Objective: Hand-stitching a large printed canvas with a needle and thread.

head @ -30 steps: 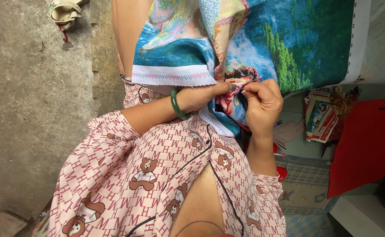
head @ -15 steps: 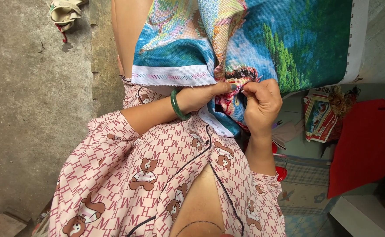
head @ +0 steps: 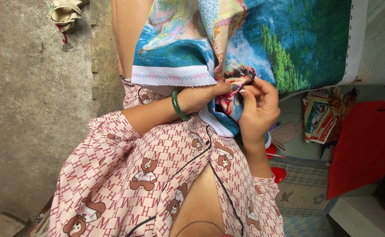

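My left hand (head: 210,94) and right hand (head: 258,105) are together, both pinching the colourful landscape cross-stitch canvas (head: 245,39) draped over my lap, and I judge it best to keep that fold taut so the needle lands square in the weave

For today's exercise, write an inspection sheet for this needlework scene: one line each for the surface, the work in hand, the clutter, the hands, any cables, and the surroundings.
Surface: no table seen; the embroidered cloth hangs over the lap above a bare concrete floor.
Work in hand: the cloth shows a blue and green landscape with a white woven border; one fold is gathered between the fingers.
Clutter: crumpled beige cloth on the concrete; printed packet and red bag to the right.
Hands: left hand, green bangle at its wrist, pinches the fold; right hand pinches beside it. A needle is too small to confirm.
Cables: nothing seen.
Surroundings: checked mat, white ledge.
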